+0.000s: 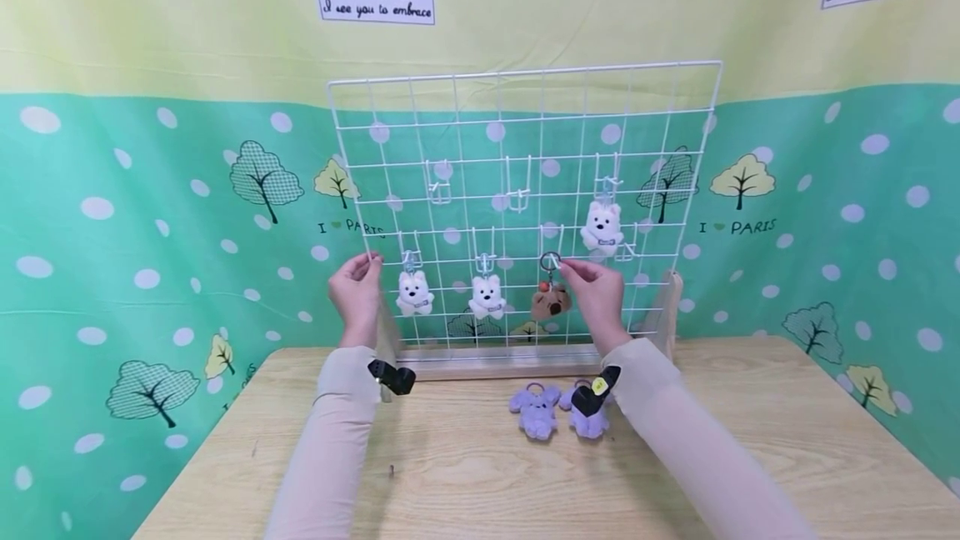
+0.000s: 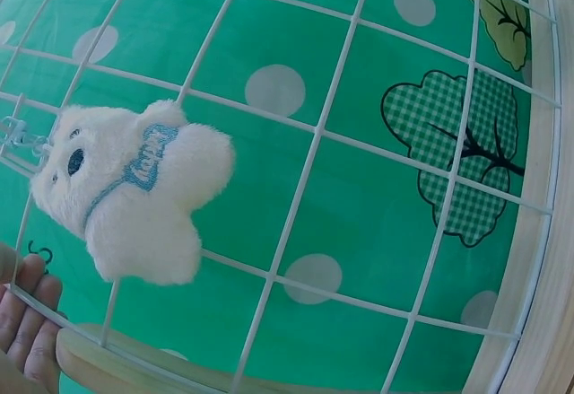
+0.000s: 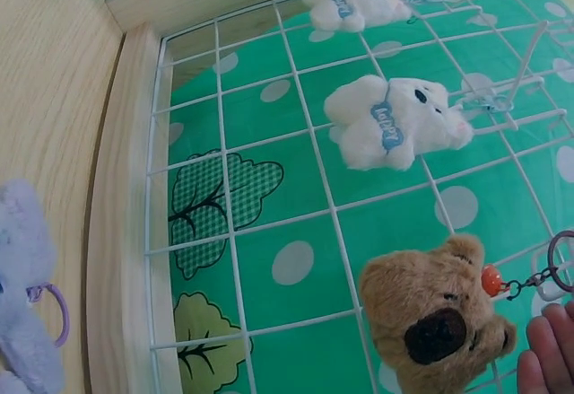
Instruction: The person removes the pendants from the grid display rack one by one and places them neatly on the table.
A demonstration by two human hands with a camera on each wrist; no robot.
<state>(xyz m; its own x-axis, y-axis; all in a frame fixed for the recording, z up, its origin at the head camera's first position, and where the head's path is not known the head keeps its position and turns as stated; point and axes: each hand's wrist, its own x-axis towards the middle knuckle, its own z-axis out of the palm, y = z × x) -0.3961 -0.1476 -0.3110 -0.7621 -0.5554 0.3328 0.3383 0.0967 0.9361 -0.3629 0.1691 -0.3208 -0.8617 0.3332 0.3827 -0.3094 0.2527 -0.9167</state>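
My right hand pinches the metal ring of a brown plush bear keychain at a hook on the white wire grid rack. In the right wrist view the brown plush hangs sideways from a short chain with an orange bead. My left hand grips the rack's left edge wire between thumb and fingers. Closest to it hangs a white plush bear with a blue strap, also large in the left wrist view. Two more white bears hang on hooks.
Bare hooks stick out of the grid's upper part, with another at right. Wooden feet hold the rack on the table. Two purple plush keychains lie before it, one partly behind my right wrist camera.
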